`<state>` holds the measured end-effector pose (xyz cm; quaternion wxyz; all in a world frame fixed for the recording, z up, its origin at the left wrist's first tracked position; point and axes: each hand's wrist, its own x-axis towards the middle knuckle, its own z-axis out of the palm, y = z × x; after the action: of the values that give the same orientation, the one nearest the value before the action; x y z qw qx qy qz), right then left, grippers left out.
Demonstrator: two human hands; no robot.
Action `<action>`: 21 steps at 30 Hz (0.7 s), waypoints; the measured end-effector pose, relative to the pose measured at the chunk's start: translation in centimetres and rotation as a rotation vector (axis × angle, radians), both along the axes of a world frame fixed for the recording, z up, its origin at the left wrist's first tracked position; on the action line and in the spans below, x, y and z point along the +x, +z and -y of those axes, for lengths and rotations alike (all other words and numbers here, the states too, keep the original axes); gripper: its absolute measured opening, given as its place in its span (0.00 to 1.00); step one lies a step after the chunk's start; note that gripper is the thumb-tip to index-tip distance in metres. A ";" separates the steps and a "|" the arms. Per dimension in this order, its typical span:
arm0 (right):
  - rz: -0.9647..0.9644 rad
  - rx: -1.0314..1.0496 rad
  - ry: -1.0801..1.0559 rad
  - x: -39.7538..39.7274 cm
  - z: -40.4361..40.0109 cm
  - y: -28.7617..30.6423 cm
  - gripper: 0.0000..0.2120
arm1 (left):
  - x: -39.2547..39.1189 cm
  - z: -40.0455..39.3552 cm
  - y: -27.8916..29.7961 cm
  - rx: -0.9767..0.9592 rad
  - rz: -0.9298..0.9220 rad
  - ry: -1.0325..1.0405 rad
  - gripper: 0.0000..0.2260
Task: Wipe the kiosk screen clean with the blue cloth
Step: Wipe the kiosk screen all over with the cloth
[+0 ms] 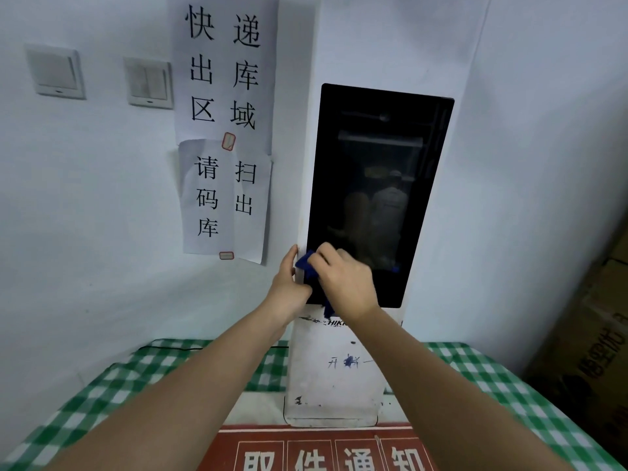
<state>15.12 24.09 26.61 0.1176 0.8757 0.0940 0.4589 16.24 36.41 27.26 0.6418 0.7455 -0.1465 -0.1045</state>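
Note:
The kiosk is a tall white column with a black, dark screen (380, 171) on its front. A blue cloth (307, 266) lies against the screen's lower left corner, and a strip of it hangs below my palm. My right hand (343, 283) covers the cloth and presses it onto the glass, fingers bent over it. My left hand (289, 283) grips the kiosk's left edge beside the cloth, thumb up along the side.
The kiosk's white base (333, 379) stands on a table with a green checked cloth (503, 379). A red sign (326, 450) lies at the front. Paper notices (224, 130) and two wall switches (102, 76) are to the left. Cardboard boxes (591, 351) stand at right.

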 end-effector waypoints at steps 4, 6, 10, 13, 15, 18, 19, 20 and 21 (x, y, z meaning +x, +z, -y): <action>-0.109 -0.109 0.025 -0.6 0.7 -1.6 0.15 | 0.1 0.1 -0.2 -0.006 -0.002 0.015 0.35; -0.122 -0.167 0.016 -0.9 1.1 -1.2 0.15 | 0.2 0.1 -0.3 -0.002 -0.011 0.012 0.37; -0.015 -0.033 -0.026 -0.6 2.0 1.1 0.14 | 0.1 0.5 -0.3 -0.023 -0.007 0.038 0.38; 0.012 0.010 -0.032 -0.6 1.9 0.5 0.13 | 0.0 0.8 -0.4 -0.041 -0.010 0.065 0.37; -0.028 -0.035 -0.022 -0.7 1.7 -1.1 0.13 | 0.1 1.0 -0.5 -0.050 -0.019 0.078 0.37; -0.106 -0.116 -0.007 -1.3 1.9 -2.3 0.15 | 0.2 1.0 -0.5 -0.056 -0.035 0.084 0.37; -0.112 -0.139 -0.007 -1.4 2.1 -2.1 0.15 | 0.1 1.0 -0.6 -0.058 -0.036 0.086 0.37; -0.107 -0.147 -0.007 -1.4 2.4 -1.6 0.14 | 0.1 1.1 -0.6 -0.062 -0.033 0.089 0.37; -0.092 -0.131 -0.009 -1.4 2.6 -1.0 0.13 | 0.1 1.2 -0.6 -0.065 -0.029 0.095 0.37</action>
<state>13.74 21.52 25.63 0.1723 0.8867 0.1252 0.4103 16.30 35.25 26.63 0.6718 0.7289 -0.1050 -0.0797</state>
